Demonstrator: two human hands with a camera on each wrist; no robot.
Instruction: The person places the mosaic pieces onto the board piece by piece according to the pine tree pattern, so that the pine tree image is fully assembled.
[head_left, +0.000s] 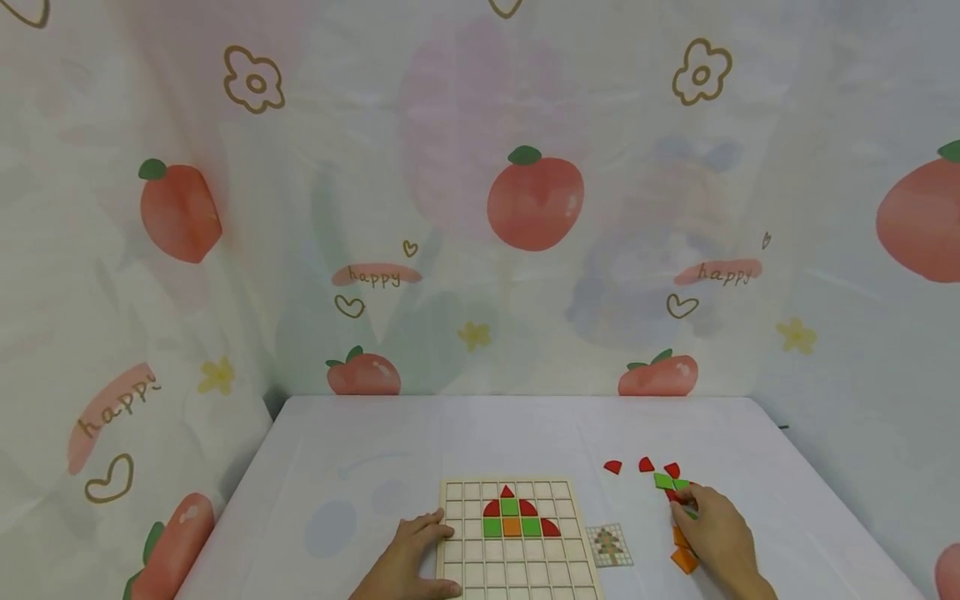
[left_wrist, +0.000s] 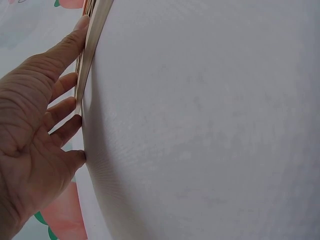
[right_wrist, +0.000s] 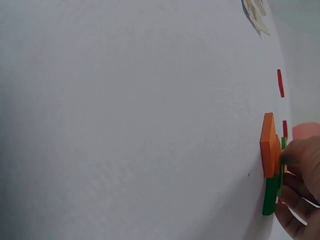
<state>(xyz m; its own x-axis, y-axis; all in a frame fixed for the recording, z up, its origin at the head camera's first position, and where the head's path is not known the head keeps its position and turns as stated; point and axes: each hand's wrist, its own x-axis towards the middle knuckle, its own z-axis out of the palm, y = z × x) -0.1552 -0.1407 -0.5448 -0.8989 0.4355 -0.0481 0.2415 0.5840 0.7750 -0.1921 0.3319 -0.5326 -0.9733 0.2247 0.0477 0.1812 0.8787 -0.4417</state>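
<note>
My left hand [head_left: 412, 554] rests at the left side of a wooden grid board [head_left: 453, 550], fingers spread along its edge; the left wrist view shows the fingertips at the board's side [left_wrist: 95, 45]. Red, green and orange pieces sit in its upper cells, a red triangle [head_left: 506, 492] on top and an orange square [head_left: 512, 527] below. Over loose pieces on the right, my right hand [head_left: 716, 533] has its thumb and fingers bent down at a green piece [right_wrist: 280, 182] beside an orange block [right_wrist: 268, 145]. Whether it pinches that piece I cannot tell.
A small card [head_left: 609, 546] with a tree pattern on a grid lies against the board's right side. Red rounded pieces [head_left: 612, 467] lie farther back, near light green pieces [head_left: 663, 481]. Patterned cloth walls [head_left: 525, 317] surround the white table [head_left: 337, 467].
</note>
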